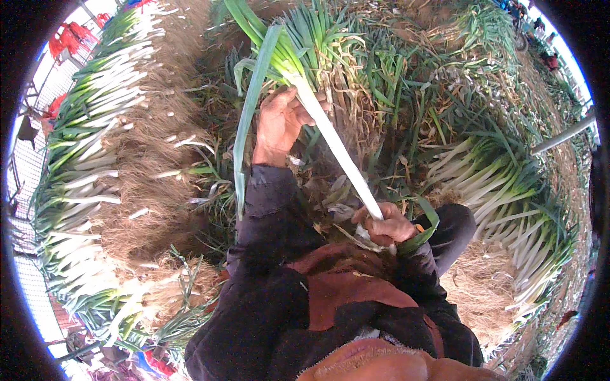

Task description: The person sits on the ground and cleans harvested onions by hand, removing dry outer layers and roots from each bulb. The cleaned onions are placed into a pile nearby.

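A long leek with a clean white shaft [340,147] slants across the middle, held between my two hands. Around its upper shaft, just below the green leaves, my left hand [283,116] supports it with curved fingers. My right hand [388,224] grips the lower end, and a strip of green leaf [426,228] hangs by that hand. One long leaf [252,124] droops past my left wrist. The root end is hidden by my right fingers. Beyond my left hand stands a bunch of untrimmed leeks [329,47] with dry brown outer leaves.
Cleaned leeks [90,171] lie in a long row at the left, beside matted roots [143,185]. Another row of leeks [505,190] curves along the right, with roots [481,281] below. Loose leaves litter the ground; a metal pole [562,134] juts in at the right.
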{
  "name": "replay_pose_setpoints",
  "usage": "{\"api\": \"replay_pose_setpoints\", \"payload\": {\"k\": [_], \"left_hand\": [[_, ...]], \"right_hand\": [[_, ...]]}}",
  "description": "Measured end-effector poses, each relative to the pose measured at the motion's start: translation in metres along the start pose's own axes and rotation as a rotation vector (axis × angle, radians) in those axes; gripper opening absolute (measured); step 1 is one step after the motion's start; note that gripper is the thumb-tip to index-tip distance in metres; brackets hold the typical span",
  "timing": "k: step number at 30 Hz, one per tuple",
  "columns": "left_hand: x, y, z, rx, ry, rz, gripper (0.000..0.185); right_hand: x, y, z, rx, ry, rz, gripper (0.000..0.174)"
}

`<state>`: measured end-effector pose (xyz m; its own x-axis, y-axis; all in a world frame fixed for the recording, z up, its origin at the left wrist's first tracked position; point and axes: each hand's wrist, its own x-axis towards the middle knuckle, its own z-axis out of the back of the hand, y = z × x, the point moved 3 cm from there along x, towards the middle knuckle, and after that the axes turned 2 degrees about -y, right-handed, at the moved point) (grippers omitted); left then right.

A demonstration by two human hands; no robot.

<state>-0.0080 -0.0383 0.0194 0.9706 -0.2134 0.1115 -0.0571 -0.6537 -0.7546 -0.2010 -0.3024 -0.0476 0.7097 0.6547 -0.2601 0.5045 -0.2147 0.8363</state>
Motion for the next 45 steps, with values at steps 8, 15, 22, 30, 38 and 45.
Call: {"api": "replay_pose_setpoints", "payload": {"k": [8, 15, 22, 30, 38, 45], "left_hand": [[-0.018, -0.01, -0.032, -0.172, 0.145, -0.111, 0.035], [-0.046, 0.07, -0.051, 0.646, 0.478, 0.192, 0.017], [-0.05, 0.011, -0.039, 0.604, 0.166, -0.148, 0.046], [-0.038, -0.026, -0.063, -0.022, -0.095, -0.25, 0.032], [-0.017, -0.047, -0.016, -0.057, -0.284, -0.32, 0.02], [-0.015, -0.128, 0.045, 0.135, -0.453, -0.558, 0.018]], "right_hand": [[-0.004, -0.006, 0.001, 0.142, 0.269, -0.036, 0.057], [0.006, 0.027, -0.023, 0.115, 0.372, 0.044, 0.053], [0.009, 0.068, -0.05, -0.055, 0.152, 0.115, 0.048], [0.048, 0.045, -0.066, -0.01, -0.111, 0.239, 0.075], [0.067, 0.069, -0.053, 0.093, -0.262, 0.542, 0.045], [0.007, -0.024, 0.026, -1.278, 0.078, -0.144, 0.024]]}}
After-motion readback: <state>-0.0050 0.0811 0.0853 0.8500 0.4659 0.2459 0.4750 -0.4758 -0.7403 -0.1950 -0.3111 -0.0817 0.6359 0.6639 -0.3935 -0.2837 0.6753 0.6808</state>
